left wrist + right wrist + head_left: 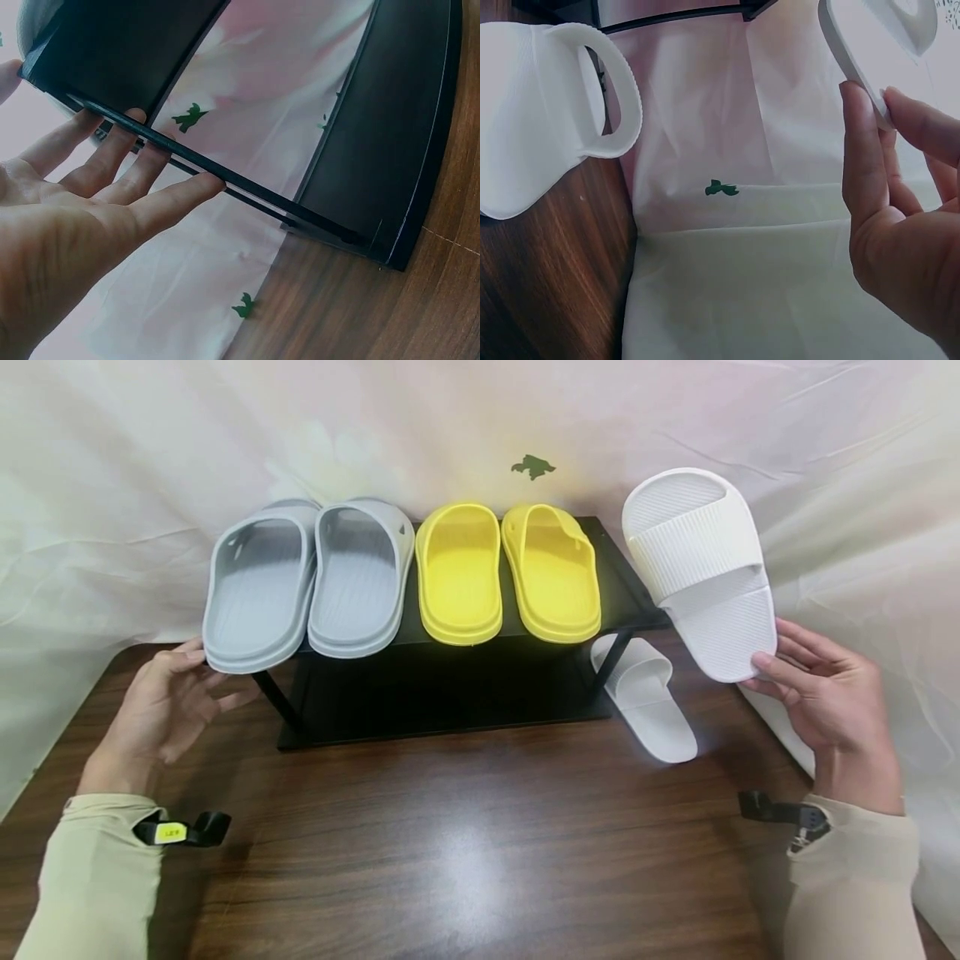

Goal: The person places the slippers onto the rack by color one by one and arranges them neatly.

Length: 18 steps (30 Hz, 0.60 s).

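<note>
In the head view my right hand (pixel 840 693) pinches the heel end of a white slide slipper (pixel 705 552), thumb on its footbed. This slipper is raised, toe up, beside the right end of a black shoe rack (pixel 450 693). Its mate, another white slide slipper (pixel 647 697), lies on the wooden surface by the rack's right leg. At the rack's left end is my left hand (pixel 168 702); in the left wrist view its extended fingers (pixel 135 169) touch the thin side bar (pixel 247 184). The right wrist view shows the held slipper (pixel 870 45) at its upper right.
On the rack's top shelf sit a pair of grey clogs, left one (pixel 258 585) and right one (pixel 360 581), beside yellow slippers (pixel 459 577). The wooden surface (pixel 420 835) spreads in front. Pale patterned cloth (pixel 450 427) hangs behind and along both sides.
</note>
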{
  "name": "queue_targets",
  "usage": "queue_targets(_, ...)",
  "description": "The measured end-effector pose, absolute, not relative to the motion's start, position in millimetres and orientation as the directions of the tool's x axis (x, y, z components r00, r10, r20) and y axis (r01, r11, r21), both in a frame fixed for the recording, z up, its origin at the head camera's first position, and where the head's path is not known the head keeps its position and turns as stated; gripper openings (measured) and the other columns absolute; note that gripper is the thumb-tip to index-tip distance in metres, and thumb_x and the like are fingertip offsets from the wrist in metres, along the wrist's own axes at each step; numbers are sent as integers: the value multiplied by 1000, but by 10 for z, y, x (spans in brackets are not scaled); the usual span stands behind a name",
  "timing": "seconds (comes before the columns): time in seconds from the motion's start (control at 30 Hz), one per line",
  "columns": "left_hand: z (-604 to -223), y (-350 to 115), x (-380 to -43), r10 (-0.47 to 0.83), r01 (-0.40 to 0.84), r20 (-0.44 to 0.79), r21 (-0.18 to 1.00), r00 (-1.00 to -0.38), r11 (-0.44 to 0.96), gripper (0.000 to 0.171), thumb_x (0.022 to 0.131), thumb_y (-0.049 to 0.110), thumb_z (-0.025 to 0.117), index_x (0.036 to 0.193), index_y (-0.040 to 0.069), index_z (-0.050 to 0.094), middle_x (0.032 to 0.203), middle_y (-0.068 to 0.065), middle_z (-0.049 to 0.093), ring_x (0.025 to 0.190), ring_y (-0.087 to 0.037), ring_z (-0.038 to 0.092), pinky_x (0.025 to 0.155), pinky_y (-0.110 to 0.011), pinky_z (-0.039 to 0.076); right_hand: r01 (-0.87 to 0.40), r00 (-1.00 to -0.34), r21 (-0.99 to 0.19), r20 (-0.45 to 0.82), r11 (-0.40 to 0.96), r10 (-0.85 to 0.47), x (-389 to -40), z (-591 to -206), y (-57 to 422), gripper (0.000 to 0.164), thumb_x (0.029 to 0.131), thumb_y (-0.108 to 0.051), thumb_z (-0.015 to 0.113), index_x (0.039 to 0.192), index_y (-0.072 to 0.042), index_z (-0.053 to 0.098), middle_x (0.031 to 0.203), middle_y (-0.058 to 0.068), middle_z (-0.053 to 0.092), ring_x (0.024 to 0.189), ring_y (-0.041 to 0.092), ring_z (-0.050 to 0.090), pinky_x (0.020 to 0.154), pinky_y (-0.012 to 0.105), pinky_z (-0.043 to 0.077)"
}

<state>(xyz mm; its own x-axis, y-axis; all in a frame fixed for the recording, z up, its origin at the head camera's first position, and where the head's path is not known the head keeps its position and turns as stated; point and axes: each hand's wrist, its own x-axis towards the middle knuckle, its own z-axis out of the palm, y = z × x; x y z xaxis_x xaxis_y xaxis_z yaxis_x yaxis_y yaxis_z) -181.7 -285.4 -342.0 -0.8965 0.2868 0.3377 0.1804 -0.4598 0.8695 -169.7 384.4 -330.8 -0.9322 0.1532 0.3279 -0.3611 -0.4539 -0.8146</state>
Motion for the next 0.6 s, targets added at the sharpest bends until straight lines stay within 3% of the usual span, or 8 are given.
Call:
queue_targets(0.3, -3409, -2855, -1808, 301, 178, 326, 885, -896, -430, 50, 109, 3, 18, 141, -3, 55, 131, -10, 66, 124, -21, 61, 93, -41, 53, -405, -907, -764, 403, -502, 119, -1706, -3312, 3837, 50, 84, 36, 48, 129, 16, 59, 107, 25, 72, 87, 31, 75, 62, 40, 60)
queue_targets(0.6, -3407, -2857, -1810, 291, 192, 333, 886, -897, -423, 49, 108, 3, 19, 140, -3, 56, 129, -10, 67, 122, -22, 62, 93, -41, 54, -422, -859, -760, 510, -494, -50, -1757, -3366, 3831, 52, 84, 39, 40, 130, 21, 54, 112, 29, 70, 94, 34, 73, 69, 40, 61)
